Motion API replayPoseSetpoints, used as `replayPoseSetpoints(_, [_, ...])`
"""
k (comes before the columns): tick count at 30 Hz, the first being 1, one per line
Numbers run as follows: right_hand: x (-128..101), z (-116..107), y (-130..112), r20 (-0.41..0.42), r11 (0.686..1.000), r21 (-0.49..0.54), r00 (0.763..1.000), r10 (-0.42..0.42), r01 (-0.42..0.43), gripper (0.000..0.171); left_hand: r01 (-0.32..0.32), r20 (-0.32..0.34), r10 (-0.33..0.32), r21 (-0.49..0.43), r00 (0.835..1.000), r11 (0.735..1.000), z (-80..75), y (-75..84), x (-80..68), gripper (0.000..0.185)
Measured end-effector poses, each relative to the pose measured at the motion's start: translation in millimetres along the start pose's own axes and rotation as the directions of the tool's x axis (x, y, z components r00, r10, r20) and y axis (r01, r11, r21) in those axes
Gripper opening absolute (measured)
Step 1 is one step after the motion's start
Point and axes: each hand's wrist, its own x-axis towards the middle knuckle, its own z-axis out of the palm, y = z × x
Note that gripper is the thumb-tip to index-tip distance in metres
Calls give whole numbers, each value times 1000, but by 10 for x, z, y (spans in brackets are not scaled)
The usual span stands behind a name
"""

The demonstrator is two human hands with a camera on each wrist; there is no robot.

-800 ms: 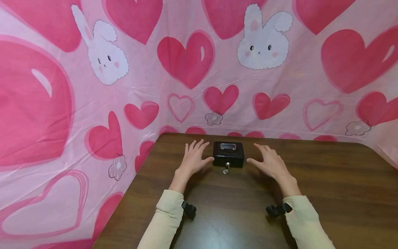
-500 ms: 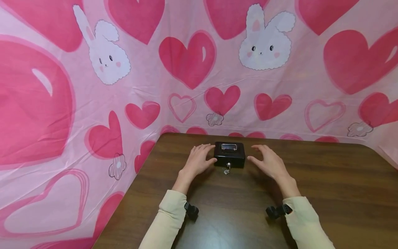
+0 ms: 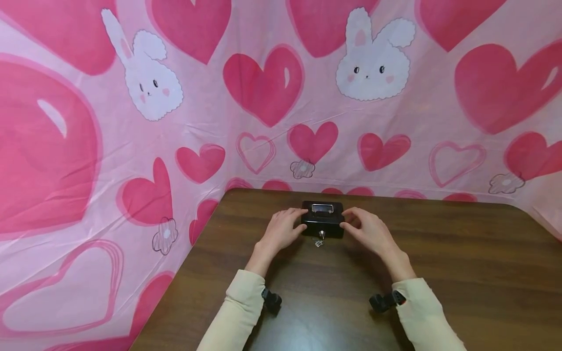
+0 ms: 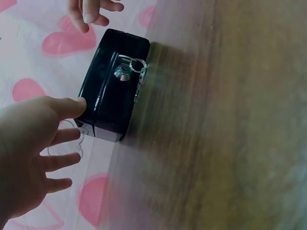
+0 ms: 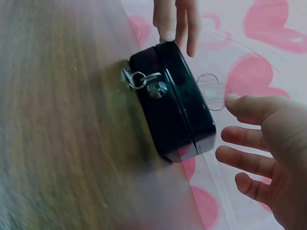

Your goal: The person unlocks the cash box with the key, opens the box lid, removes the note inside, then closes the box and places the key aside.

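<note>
A black metal cash box point(image 3: 323, 225) with a silver handle on its lid sits near the table's far edge. From the lock point(image 4: 123, 73) on its front hang small keys point(image 3: 319, 243) on a ring. At the box's left side is my left hand point(image 3: 283, 229), thumb tip against the front corner and the other fingers extended in the left wrist view. My right hand point(image 3: 371, 231) is beside the right side, fingertips very close to it; the right wrist view shows a gap, so contact is uncertain. The lid is down.
The brown wooden table point(image 3: 461, 273) carries the box. Behind and to the left hangs a pink cloth point(image 3: 263, 29) printed with hearts and rabbits. A black wrist camera point(image 3: 272, 301) is strapped to each forearm.
Both hands have come closer to the box. The left fingers have lowered toward its left side, and the right hand has moved left to its right side. The box stays in place.
</note>
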Motion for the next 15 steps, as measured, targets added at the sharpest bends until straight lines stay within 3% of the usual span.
replayPoseSetpoints(15, [13,127,-164,67,998,12,995,-68,67,26,-8,-22,9,28,1000,1000,46,24,7,39])
